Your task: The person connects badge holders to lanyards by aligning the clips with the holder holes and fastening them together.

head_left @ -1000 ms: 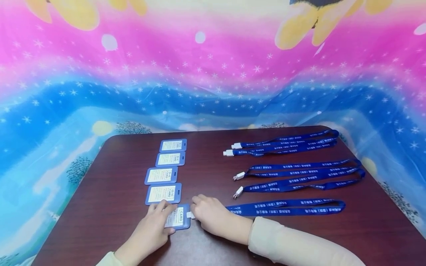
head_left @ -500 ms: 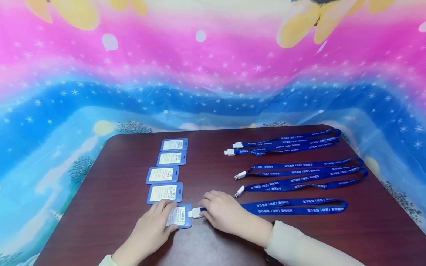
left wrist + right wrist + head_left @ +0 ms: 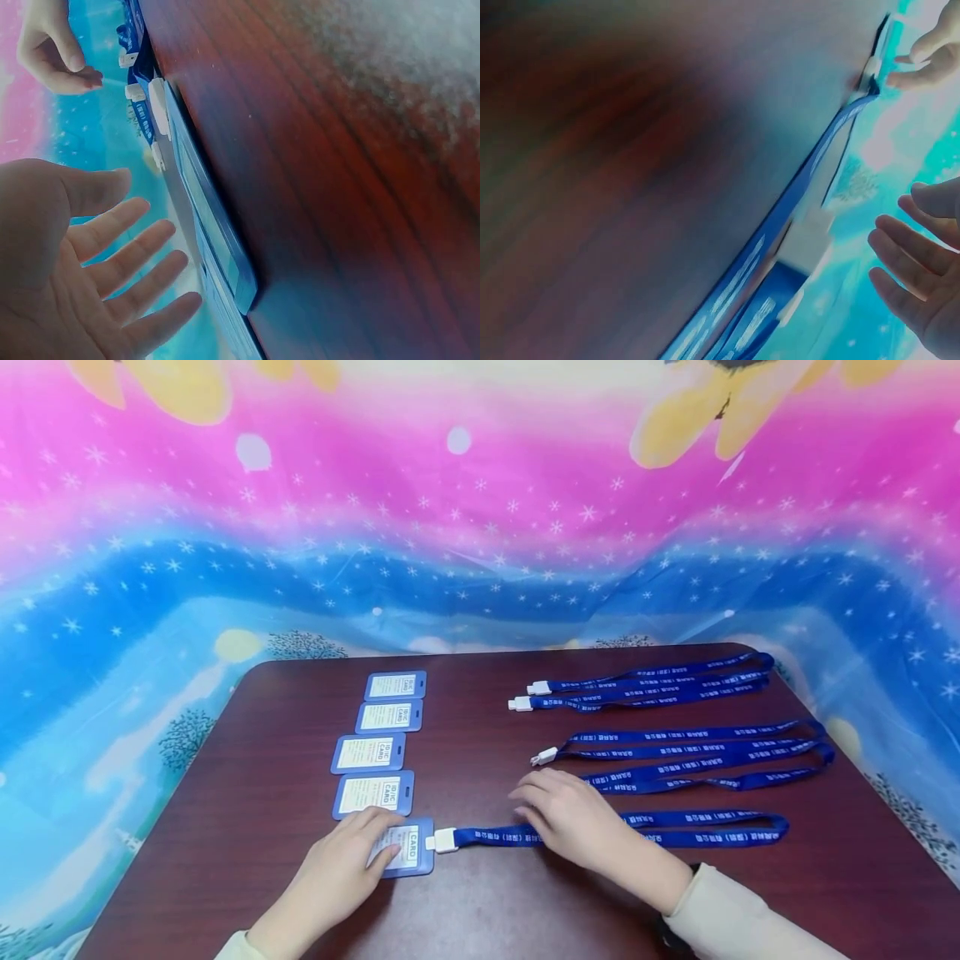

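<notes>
A blue badge holder (image 3: 424, 852) with a card in it lies nearest the front of the table. The white clip (image 3: 445, 841) of a dark blue lanyard (image 3: 487, 837) meets its slotted end. My left hand (image 3: 337, 864) hovers over the holder's left part, hiding some of it; the left wrist view shows its fingers (image 3: 135, 262) spread and apart from the holder. Above the lanyard's middle is my right hand (image 3: 573, 818), fingers extended and holding nothing. It hides part of that strap and the clip end of the lanyard behind (image 3: 645, 777).
Several more badge holders (image 3: 372, 794) form a column toward the back left. Other blue lanyards (image 3: 675, 752) lie across the right side, their white clips (image 3: 544, 757) pointing left. A printed cloth (image 3: 480, 560) hangs behind the brown table (image 3: 465, 743).
My right hand has let go near the clip and moved right and up off the strap, uncovering the joined clip and lanyard. My left hand stays near the holder.
</notes>
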A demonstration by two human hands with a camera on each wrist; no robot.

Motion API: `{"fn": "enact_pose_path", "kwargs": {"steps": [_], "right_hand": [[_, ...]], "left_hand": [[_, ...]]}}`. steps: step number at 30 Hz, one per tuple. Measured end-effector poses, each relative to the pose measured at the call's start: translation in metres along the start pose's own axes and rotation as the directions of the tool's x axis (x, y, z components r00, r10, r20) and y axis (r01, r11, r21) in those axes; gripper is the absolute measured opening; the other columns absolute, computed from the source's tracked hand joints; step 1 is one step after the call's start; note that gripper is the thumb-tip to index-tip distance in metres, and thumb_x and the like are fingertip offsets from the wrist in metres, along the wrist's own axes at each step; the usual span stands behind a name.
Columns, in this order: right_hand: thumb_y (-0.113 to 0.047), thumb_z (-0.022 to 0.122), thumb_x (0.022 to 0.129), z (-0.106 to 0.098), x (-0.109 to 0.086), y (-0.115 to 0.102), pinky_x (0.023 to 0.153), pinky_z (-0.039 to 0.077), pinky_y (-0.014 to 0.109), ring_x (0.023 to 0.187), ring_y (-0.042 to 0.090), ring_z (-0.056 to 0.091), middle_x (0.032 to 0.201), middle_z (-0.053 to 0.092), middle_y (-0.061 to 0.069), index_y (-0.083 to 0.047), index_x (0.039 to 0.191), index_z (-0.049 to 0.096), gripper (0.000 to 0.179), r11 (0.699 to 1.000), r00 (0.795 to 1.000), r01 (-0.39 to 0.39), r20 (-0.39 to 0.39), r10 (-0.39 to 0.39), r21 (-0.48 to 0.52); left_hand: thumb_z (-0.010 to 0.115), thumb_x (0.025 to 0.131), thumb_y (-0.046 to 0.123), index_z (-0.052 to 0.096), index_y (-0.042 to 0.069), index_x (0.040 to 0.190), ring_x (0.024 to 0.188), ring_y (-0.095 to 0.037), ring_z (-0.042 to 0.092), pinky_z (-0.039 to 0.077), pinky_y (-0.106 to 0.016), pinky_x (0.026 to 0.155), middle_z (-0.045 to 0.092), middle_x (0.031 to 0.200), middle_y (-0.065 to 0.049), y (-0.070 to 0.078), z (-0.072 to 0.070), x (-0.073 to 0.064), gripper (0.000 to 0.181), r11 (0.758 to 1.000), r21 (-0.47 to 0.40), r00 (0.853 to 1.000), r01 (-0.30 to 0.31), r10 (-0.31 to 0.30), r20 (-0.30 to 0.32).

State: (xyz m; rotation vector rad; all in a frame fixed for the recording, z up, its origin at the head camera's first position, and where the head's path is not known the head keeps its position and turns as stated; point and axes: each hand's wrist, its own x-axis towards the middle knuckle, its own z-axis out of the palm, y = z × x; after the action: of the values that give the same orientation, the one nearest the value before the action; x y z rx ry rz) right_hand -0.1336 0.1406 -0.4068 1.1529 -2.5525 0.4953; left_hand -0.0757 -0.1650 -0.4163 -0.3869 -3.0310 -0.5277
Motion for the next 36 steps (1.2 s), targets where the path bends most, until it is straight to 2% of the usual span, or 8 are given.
{"fn": "enact_pose_path", "kwargs": {"steps": [6, 11, 16, 25, 31, 36], "right_hand": [[-0.014, 0.08, 0.085, -0.008, -0.012, 0.016, 0.089, 0.055, 0.037, 0.099, 0.016, 0.065, 0.103, 0.069, -0.001, -0.012, 0.103, 0.075, 0.019, 0.999, 1.0, -0.013, 0.0, 0.013, -0.049], [-0.014, 0.08, 0.084, -0.009, -0.021, 0.025, 0.089, 0.055, 0.039, 0.101, 0.018, 0.065, 0.105, 0.069, 0.001, -0.01, 0.105, 0.074, 0.022, 0.995, 1.0, 0.014, 0.005, -0.014, -0.097], [-0.012, 0.078, 0.085, -0.005, -0.025, 0.029, 0.091, 0.054, 0.041, 0.106, 0.022, 0.064, 0.111, 0.068, 0.007, -0.006, 0.111, 0.073, 0.027, 0.989, 0.998, 0.045, 0.044, -0.039, -0.14], [-0.013, 0.079, 0.085, 0.006, -0.015, 0.039, 0.094, 0.053, 0.042, 0.109, 0.024, 0.063, 0.116, 0.068, 0.007, -0.008, 0.116, 0.072, 0.033, 0.98, 0.992, 0.076, 0.109, -0.056, -0.185], [-0.014, 0.085, 0.079, 0.012, -0.007, 0.045, 0.093, 0.053, 0.044, 0.11, 0.026, 0.064, 0.118, 0.068, 0.01, -0.007, 0.117, 0.071, 0.041, 0.981, 0.991, 0.069, 0.127, -0.046, -0.18], [-0.013, 0.084, 0.08, 0.015, -0.005, 0.047, 0.092, 0.054, 0.043, 0.107, 0.025, 0.065, 0.114, 0.069, 0.009, -0.008, 0.113, 0.073, 0.035, 0.981, 0.991, 0.05, 0.13, -0.026, -0.187]], "left_hand": [[0.075, 0.089, 0.021, 0.07, 0.015, 0.116, 0.111, -0.019, 0.061, 0.052, -0.046, 0.093, 0.066, 0.116, 0.003, 0.0, -0.001, 0.001, 0.028, 0.999, -0.033, 1.0, -0.009, 0.008, -0.023], [0.074, 0.09, 0.02, 0.07, 0.016, 0.115, 0.111, -0.018, 0.062, 0.051, -0.045, 0.094, 0.066, 0.115, 0.004, 0.0, 0.0, 0.001, 0.026, 0.999, -0.038, 1.0, -0.003, 0.002, -0.026], [0.074, 0.09, 0.021, 0.071, 0.017, 0.114, 0.11, -0.017, 0.062, 0.052, -0.045, 0.093, 0.066, 0.115, 0.005, 0.001, -0.001, 0.002, 0.025, 1.0, -0.028, 1.0, 0.003, -0.004, -0.023], [0.074, 0.09, 0.019, 0.071, 0.018, 0.111, 0.109, -0.015, 0.062, 0.054, -0.044, 0.089, 0.066, 0.113, 0.007, 0.004, 0.001, 0.003, 0.021, 0.999, -0.014, 0.999, -0.042, 0.042, -0.026], [0.074, 0.09, 0.02, 0.071, 0.02, 0.109, 0.108, -0.013, 0.061, 0.054, -0.042, 0.089, 0.067, 0.112, 0.009, 0.003, 0.005, 0.002, 0.019, 0.999, -0.021, 0.999, -0.033, 0.032, -0.028], [0.072, 0.092, 0.022, 0.072, 0.02, 0.109, 0.108, -0.012, 0.061, 0.054, -0.043, 0.089, 0.066, 0.113, 0.009, 0.003, 0.006, 0.001, 0.017, 0.999, -0.027, 0.999, -0.023, 0.022, -0.025]]}}
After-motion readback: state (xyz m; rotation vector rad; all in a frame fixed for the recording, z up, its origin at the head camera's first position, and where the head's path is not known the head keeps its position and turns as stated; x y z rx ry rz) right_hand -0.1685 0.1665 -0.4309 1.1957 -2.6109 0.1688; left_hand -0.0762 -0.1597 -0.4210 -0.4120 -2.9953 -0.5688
